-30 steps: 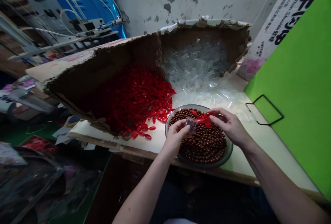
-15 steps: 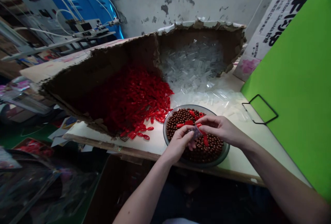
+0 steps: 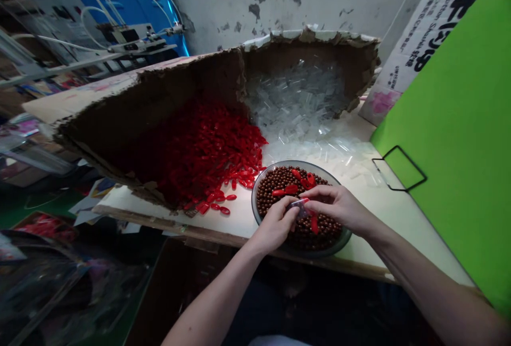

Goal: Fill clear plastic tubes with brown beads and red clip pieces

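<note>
My left hand (image 3: 275, 224) and my right hand (image 3: 335, 208) meet over a round metal bowl (image 3: 304, 164) and pinch a small transparent plastic bag (image 3: 299, 206) between their fingers. Polished brown round beads (image 3: 279, 186) fill the bowl, with several red oval beads (image 3: 291, 189) lying on top. One more red bead (image 3: 314, 224) sits just below my right hand. Whether the bag holds anything is too small to tell. Part of the bowl is hidden under my hands.
A torn cardboard box (image 3: 239, 64) lies on its side behind the bowl, spilling red oval beads (image 3: 215, 149) and transparent plastic bags (image 3: 299, 101) onto the pale table (image 3: 399, 234). A green board (image 3: 451, 122) stands right. Loose packaging sits below the table's left edge.
The red beads that were bunched under my right hand now lie apart on the brown beads. The small bag has shifted lower in the bowl, and my right fingers now pinch it.
</note>
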Motion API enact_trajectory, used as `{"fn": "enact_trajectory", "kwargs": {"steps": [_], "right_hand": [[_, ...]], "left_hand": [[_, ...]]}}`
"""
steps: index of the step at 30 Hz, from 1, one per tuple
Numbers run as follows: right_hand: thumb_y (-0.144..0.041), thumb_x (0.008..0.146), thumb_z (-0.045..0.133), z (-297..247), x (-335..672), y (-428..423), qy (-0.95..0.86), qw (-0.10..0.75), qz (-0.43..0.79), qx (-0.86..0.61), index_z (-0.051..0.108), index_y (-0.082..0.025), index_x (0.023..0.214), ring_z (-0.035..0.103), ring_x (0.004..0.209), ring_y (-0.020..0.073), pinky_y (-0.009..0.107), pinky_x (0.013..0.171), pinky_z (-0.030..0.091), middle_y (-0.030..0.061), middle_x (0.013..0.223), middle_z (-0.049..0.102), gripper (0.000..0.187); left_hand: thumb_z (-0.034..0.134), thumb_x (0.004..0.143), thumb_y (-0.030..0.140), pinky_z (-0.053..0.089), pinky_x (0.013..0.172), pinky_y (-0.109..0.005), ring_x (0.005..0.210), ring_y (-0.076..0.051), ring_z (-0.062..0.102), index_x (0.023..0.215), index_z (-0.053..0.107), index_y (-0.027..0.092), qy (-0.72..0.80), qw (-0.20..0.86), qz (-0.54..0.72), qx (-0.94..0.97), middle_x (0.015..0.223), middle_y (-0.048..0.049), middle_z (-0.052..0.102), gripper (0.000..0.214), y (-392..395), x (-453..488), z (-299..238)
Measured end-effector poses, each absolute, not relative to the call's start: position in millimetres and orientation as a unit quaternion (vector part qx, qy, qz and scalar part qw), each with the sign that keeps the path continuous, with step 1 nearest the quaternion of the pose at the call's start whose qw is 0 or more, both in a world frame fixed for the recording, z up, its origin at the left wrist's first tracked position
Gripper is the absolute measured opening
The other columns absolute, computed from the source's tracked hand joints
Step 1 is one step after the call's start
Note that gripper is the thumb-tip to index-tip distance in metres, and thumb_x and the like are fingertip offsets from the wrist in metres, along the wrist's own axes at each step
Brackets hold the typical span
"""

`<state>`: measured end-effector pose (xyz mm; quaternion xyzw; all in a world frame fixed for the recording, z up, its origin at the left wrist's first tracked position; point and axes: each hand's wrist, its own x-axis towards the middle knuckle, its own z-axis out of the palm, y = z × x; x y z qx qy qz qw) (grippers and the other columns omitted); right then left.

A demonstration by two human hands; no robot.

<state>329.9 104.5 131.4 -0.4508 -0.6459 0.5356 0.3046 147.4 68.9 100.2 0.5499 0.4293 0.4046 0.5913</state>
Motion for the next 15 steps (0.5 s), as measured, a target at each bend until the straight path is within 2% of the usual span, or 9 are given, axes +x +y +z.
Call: {"fn": "enact_trajectory", "kwargs": {"steps": [4,7,9,12,15], "right_hand": [[-0.043,0.075,0.068,128,329,109,-0.674,0.297,0.487,-0.469,0.073,-0.020,0.097,0.067,0.092,0.0255,0.040,0.087,0.052,0.0068,0.098,0.073,0.032],[-0.046,0.081,0.061,126,331,111,-0.670,0.312,0.479,-0.474,0.070,-0.023,0.107,0.064,0.099,0.0255,0.042,0.092,0.049,0.0061,0.106,0.071,0.036],[-0.047,0.086,0.054,121,330,104,-0.625,0.394,0.467,-0.485,0.065,-0.025,0.115,0.064,0.097,0.0235,0.041,0.090,0.050,0.0059,0.109,0.069,0.038],[-0.045,0.091,0.047,106,320,82,-0.540,0.559,0.378,-0.502,0.060,-0.026,0.117,0.062,0.099,0.0220,0.039,0.089,0.050,0.0068,0.112,0.064,0.034],[-0.044,0.093,0.043,95,303,65,-0.533,0.613,0.325,-0.485,0.053,-0.027,0.123,0.055,0.113,0.0240,0.042,0.100,0.043,0.0086,0.123,0.057,0.037]], "left_hand": [[0.054,0.084,0.040,0.033,0.049,-0.020,0.050,-0.008,0.044,0.095,0.059,0.017,0.412,0.644,0.409,0.498,0.061,0.0039,0.051,0.026,71,153,91],[0.062,0.078,0.042,0.036,0.047,-0.019,0.050,-0.008,0.051,0.093,0.054,0.016,0.372,0.711,0.435,0.409,0.067,0.0023,0.057,0.030,76,157,91],[0.065,0.076,0.040,0.041,0.048,-0.019,0.052,-0.010,0.057,0.093,0.050,0.017,0.340,0.737,0.461,0.357,0.072,-0.0005,0.062,0.032,79,159,94],[0.065,0.077,0.035,0.045,0.051,-0.020,0.056,-0.012,0.062,0.091,0.046,0.017,0.307,0.754,0.488,0.315,0.075,-0.0044,0.067,0.030,79,161,101],[0.062,0.079,0.034,0.046,0.051,-0.020,0.056,-0.012,0.063,0.089,0.046,0.016,0.286,0.771,0.483,0.302,0.075,-0.0061,0.068,0.026,75,165,101]]}}
